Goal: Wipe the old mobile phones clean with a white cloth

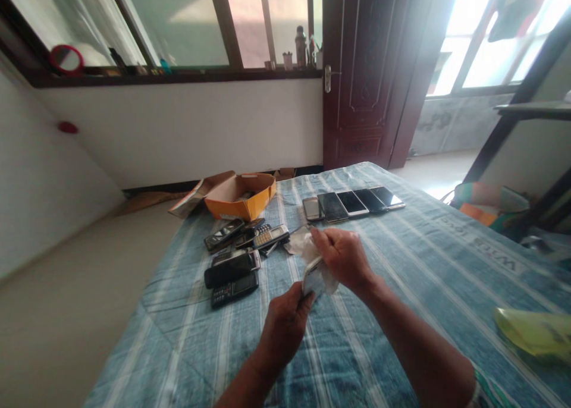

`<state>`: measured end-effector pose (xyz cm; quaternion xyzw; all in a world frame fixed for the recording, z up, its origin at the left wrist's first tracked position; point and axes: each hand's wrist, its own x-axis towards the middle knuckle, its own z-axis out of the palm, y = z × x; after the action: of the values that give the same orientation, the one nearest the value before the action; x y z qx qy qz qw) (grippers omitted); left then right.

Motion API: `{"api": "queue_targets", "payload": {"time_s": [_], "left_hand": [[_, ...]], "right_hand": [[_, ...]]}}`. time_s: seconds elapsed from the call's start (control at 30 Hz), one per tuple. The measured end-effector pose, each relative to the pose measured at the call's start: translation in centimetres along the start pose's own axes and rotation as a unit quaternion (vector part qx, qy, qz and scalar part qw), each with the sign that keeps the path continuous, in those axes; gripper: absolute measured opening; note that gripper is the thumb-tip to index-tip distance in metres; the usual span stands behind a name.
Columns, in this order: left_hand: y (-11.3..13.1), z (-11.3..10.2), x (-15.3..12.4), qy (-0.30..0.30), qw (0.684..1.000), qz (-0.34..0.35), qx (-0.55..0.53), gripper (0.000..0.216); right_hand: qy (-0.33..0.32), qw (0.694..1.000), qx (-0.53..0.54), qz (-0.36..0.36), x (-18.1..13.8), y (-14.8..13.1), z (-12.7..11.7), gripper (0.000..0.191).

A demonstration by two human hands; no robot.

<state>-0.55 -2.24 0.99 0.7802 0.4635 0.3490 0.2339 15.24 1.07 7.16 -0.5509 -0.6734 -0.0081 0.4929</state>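
Note:
My left hand (285, 320) grips the lower end of a light-coloured mobile phone (313, 282), which is tilted above the bed. A white tissue (307, 247) is bunched in my right hand (343, 256), with its fingers closed and the tissue against the phone's upper part. Left of my hands lies a loose pile of old keypad phones (271, 235), some overlapping. A black phone (228, 269) rests at the near side of that pile. Beyond my right hand, several smartphones (352, 203) lie side by side in a row.
An orange cardboard box (243, 204) stands with its lid up at the bed's far left edge, holding something dark. A yellow packet (533, 330) lies at the right on the striped blue bedspread (178, 348). A dark red door (363, 75) stands behind the bed.

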Motion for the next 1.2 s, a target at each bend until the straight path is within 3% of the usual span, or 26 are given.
{"api": "queue_targets", "payload": {"time_s": [0.07,0.17,0.33,0.53,0.8,0.87,1.03,1.2], "left_hand": [[-0.1,0.0,0.0,-0.001,1.000,0.000,0.002,0.019],[-0.2,0.1,0.0,-0.002,1.000,0.007,-0.007,0.017],[-0.5,0.4,-0.1,0.006,1.000,0.028,-0.009,0.016],[0.4,0.0,0.1,0.001,1.000,0.020,-0.005,0.016],[-0.1,0.0,0.1,-0.003,1.000,-0.019,0.015,0.022],[-0.1,0.1,0.1,-0.001,1.000,-0.021,0.013,0.022],[0.0,0.0,0.1,-0.001,1.000,-0.007,-0.012,0.013],[0.1,-0.1,0.1,-0.001,1.000,-0.004,-0.028,0.012]], "right_hand": [[0.035,0.999,-0.013,-0.024,0.1,-0.2,-0.3,0.051],[0.077,0.988,-0.028,-0.130,-0.3,-1.7,-0.7,0.048],[0.058,0.966,-0.034,-0.249,-1.3,-4.1,-0.5,0.047],[0.017,0.980,-0.037,-0.197,-1.1,-2.7,0.0,0.047],[0.006,1.000,-0.003,-0.025,-0.1,0.0,0.1,0.051],[0.033,0.998,-0.012,-0.048,-0.3,-0.4,0.2,0.049],[0.064,0.973,-0.033,-0.220,-1.2,-3.1,0.2,0.046],[0.044,0.970,-0.053,-0.232,-1.3,-3.2,0.3,0.045]]}}
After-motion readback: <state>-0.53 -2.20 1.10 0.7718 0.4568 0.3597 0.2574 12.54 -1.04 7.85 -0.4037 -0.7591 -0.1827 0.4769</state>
